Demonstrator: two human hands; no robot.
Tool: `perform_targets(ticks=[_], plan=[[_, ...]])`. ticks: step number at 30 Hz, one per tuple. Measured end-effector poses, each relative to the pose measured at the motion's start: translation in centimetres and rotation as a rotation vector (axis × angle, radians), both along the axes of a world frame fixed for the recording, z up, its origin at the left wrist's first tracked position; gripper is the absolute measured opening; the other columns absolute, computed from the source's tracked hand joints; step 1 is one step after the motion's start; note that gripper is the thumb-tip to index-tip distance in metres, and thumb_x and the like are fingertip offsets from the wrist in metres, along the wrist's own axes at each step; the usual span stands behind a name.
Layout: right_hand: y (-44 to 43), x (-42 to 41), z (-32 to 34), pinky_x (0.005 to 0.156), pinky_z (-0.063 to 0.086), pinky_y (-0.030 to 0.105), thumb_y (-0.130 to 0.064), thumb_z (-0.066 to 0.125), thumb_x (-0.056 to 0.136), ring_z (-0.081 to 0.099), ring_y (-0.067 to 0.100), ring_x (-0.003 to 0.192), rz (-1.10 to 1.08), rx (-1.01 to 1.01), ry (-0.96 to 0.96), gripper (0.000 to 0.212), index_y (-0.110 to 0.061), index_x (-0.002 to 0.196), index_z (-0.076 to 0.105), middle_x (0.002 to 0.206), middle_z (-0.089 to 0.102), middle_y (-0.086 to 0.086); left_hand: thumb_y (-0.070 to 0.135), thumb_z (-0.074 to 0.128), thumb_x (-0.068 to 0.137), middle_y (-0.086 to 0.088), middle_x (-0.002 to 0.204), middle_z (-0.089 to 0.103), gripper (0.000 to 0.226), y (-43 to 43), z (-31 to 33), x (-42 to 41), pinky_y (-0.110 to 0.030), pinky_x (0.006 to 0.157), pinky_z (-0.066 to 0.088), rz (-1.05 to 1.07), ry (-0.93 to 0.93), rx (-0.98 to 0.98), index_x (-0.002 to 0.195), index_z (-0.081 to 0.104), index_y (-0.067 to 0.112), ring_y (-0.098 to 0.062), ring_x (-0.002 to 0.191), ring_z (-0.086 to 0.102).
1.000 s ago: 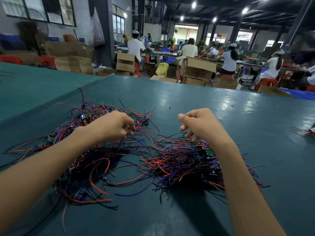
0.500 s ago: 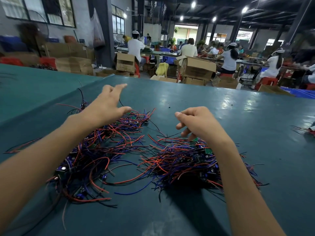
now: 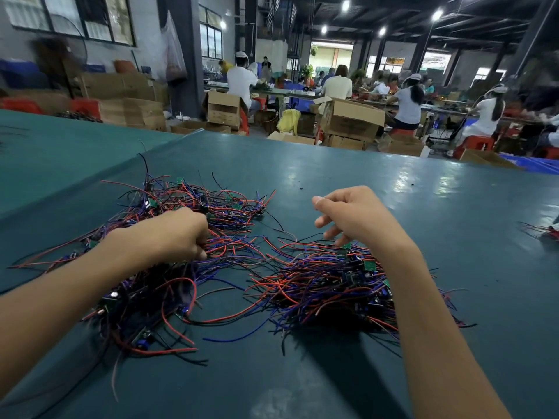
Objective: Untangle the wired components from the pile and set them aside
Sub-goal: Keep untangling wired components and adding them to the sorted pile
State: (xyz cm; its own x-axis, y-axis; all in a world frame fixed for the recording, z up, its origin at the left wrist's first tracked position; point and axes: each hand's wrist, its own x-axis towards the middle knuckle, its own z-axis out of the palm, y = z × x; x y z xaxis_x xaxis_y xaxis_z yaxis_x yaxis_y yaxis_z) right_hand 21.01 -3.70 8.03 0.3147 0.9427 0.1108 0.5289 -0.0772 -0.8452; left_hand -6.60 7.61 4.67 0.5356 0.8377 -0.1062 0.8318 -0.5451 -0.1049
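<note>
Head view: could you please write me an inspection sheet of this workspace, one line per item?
Surface: dark green table, glossy, with a few small dark specks.
Job's things: two tangled heaps of wired boards, left pile and right pile, side by side.
Clutter: small wire bundle at the table's right edge.
Hands: left hand grips into the left pile; right hand hovers over the right pile with its fingers curled; whether it pinches anything cannot be told.
Cables: red, blue and black strands lie across the gap between the piles.
Surroundings: cardboard boxes, seated workers and red stools behind the table.
</note>
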Motion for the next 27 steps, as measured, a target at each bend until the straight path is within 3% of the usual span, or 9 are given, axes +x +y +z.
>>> perform_targets(ticks=[4, 7, 10, 12, 14, 16, 20, 24, 27], plan=[[0.0, 0.1, -0.1, 0.051, 0.053, 0.027, -0.036, 0.061, 0.100, 0.069, 0.011, 0.055, -0.003, -0.013, -0.009, 0.020, -0.021, 0.091, 0.071, 0.072, 0.075, -0.003, 0.041, 0.065, 0.095, -0.002, 0.086, 0.070, 0.024, -0.1, 1.0, 0.1, -0.034, 0.074, 0.053, -0.028, -0.146, 0.080, 0.091, 0.067, 0.017, -0.023, 0.082, 0.064], [0.1, -0.2, -0.2, 0.051, 0.053, 0.027, -0.036, 0.061, 0.100, 0.068, 0.010, 0.056, 0.002, -0.022, -0.016, 0.020, -0.020, 0.093, 0.071, 0.073, 0.075, -0.003, 0.037, 0.058, 0.101, 0.003, 0.091, 0.067, 0.017, -0.1, 1.6, 0.4, -0.033, 0.075, 0.048, -0.034, -0.222, 0.021, 0.098, 0.062, 0.021, -0.019, 0.088, 0.062], [0.1, -0.4, -0.2, 0.051, 0.053, 0.026, -0.036, 0.061, 0.100, 0.069, 0.011, 0.057, 0.007, -0.016, -0.015, 0.021, -0.018, 0.095, 0.072, 0.075, 0.075, -0.002, 0.030, 0.056, 0.102, 0.007, 0.096, 0.064, 0.013, -0.3, 2.0, 0.8, -0.028, 0.075, 0.040, -0.072, -0.435, 0.003, 0.111, 0.059, 0.022, -0.015, 0.091, 0.060], [0.1, -0.5, -0.3, 0.051, 0.053, 0.026, -0.036, 0.061, 0.100, 0.069, 0.011, 0.057, 0.011, -0.015, -0.015, 0.022, -0.018, 0.096, 0.072, 0.075, 0.075, -0.002, 0.029, 0.056, 0.102, 0.007, 0.097, 0.064, 0.018, -0.5, 2.3, 1.1, -0.027, 0.075, 0.042, -0.116, -0.602, 0.027, 0.119, 0.058, 0.025, -0.011, 0.088, 0.062], [0.2, -0.6, -0.3, 0.051, 0.053, 0.025, -0.036, 0.061, 0.100, 0.069, 0.012, 0.058, 0.019, -0.014, -0.012, 0.022, -0.018, 0.097, 0.073, 0.074, 0.075, -0.003, 0.030, 0.056, 0.102, 0.013, 0.096, 0.065, 0.017, -0.8, 2.9, 1.5, -0.020, 0.071, 0.044, -0.138, -0.778, 0.054, 0.118, 0.059, 0.028, 0.000, 0.082, 0.063], [0.3, -0.7, -0.3, 0.051, 0.053, 0.025, -0.036, 0.061, 0.100, 0.069, 0.012, 0.058, 0.026, -0.016, -0.011, 0.022, -0.018, 0.099, 0.073, 0.075, 0.076, -0.002, 0.029, 0.056, 0.102, 0.013, 0.095, 0.066, 0.016, -1.1, 3.6, 2.0, -0.022, 0.073, 0.051, -0.134, -0.942, 0.030, 0.116, 0.063, 0.027, 0.001, 0.075, 0.066], [0.2, -0.8, -0.3, 0.051, 0.053, 0.025, -0.036, 0.062, 0.100, 0.070, 0.012, 0.059, 0.041, -0.018, -0.028, 0.022, -0.017, 0.101, 0.073, 0.076, 0.076, -0.002, 0.018, 0.056, 0.103, -0.003, 0.102, 0.067, 0.017, -1.8, 4.5, 2.9, -0.035, 0.076, 0.063, -0.088, -1.218, -0.189, 0.116, 0.067, 0.018, -0.009, 0.077, 0.071], [-0.2, -1.2, 0.2, 0.054, 0.055, 0.029, -0.034, 0.061, 0.101, 0.069, 0.015, 0.060, 0.070, 0.014, 0.026, 0.022, -0.015, 0.102, 0.073, 0.082, 0.077, 0.002, 0.012, 0.053, 0.103, -0.004, 0.098, 0.066, 0.017, -2.4, 4.9, 3.1, -0.035, 0.078, 0.063, -0.032, -1.444, -0.442, 0.112, 0.068, 0.014, -0.013, 0.082, 0.074], [-0.6, -2.0, 0.8, 0.053, 0.054, 0.026, -0.033, 0.062, 0.100, 0.070, 0.018, 0.065, 0.172, 0.019, 0.098, 0.024, -0.015, 0.105, 0.077, 0.088, 0.078, 0.007, 0.010, 0.055, 0.101, -0.005, 0.094, 0.066, 0.020, -2.7, 4.6, 3.4, -0.031, 0.070, 0.062, -0.009, -1.637, -0.682, 0.116, 0.068, 0.007, -0.013, 0.080, 0.072]])
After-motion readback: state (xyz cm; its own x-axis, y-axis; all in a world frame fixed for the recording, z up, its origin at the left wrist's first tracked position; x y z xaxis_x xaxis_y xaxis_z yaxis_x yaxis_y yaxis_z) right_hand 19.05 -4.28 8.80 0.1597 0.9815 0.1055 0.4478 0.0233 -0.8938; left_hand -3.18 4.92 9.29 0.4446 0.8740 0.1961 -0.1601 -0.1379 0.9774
